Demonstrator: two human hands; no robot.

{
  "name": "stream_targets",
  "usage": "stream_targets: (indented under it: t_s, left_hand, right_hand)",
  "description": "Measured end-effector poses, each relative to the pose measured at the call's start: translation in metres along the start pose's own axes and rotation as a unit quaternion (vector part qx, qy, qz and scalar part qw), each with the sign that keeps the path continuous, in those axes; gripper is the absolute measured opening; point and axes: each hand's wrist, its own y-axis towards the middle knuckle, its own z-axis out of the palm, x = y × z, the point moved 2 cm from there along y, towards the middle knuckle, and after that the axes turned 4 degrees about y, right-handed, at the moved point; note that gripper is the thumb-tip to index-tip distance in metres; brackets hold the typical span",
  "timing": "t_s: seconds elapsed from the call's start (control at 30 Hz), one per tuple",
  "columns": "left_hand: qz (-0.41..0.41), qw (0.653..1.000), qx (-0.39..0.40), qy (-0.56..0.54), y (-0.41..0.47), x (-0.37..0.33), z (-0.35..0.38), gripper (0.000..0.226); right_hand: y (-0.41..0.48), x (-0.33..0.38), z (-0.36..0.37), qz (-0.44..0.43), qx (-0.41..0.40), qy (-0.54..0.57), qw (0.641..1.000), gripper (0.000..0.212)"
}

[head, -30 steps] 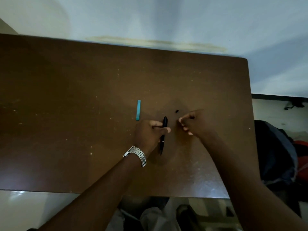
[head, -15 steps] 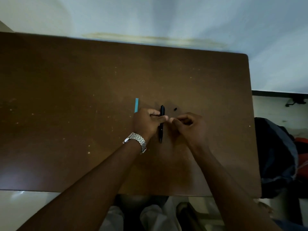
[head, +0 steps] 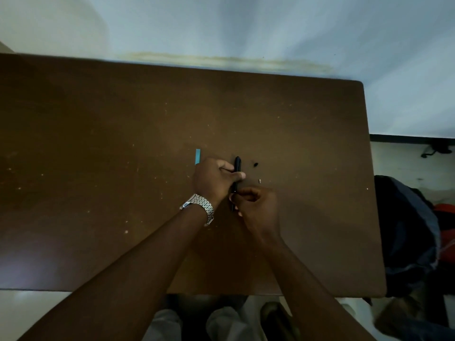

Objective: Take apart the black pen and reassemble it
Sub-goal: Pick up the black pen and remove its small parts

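Nearest to us, our right hand (head: 256, 205) is curled closed around the lower end of the black pen (head: 236, 168). Just beyond it our left hand (head: 214, 180), with a metal wristwatch (head: 200, 207), pinches the pen's middle. Beyond the right hand lie a small pale piece (head: 259, 180) and a small black piece (head: 256, 164). Beyond the left hand a blue strip (head: 197, 156) lies on the brown table (head: 98, 168).

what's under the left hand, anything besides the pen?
The left hand grips the black pen over the brown table. A blue strip pokes out beyond the knuckles; its near end is covered.
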Motion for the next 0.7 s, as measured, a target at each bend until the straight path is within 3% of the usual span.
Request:
stream_targets:
  t_s: [0.4,0.57,0.63,0.7]
  left_hand:
    - [0.007,1.000,-0.009,-0.004,-0.001,-0.002,-0.003,0.034]
    - [0.013,0.991,-0.120,-0.064,0.003,0.007,-0.028,0.024]
    - [0.015,0.986,-0.159,-0.052,0.010,0.013,-0.045,0.028]
    - [-0.004,0.989,-0.145,-0.015,0.016,0.021,-0.055,0.041]
  right_hand:
    - [0.006,-0.001,0.000,-0.041,0.004,-0.105,0.994,0.015]
    - [-0.003,0.009,-0.012,-0.082,-0.034,-0.086,0.992,0.011]
    - [-0.006,0.015,-0.014,-0.098,-0.037,-0.074,0.992,0.011]
    - [-0.008,0.020,-0.013,-0.102,-0.036,-0.057,0.993,0.011]
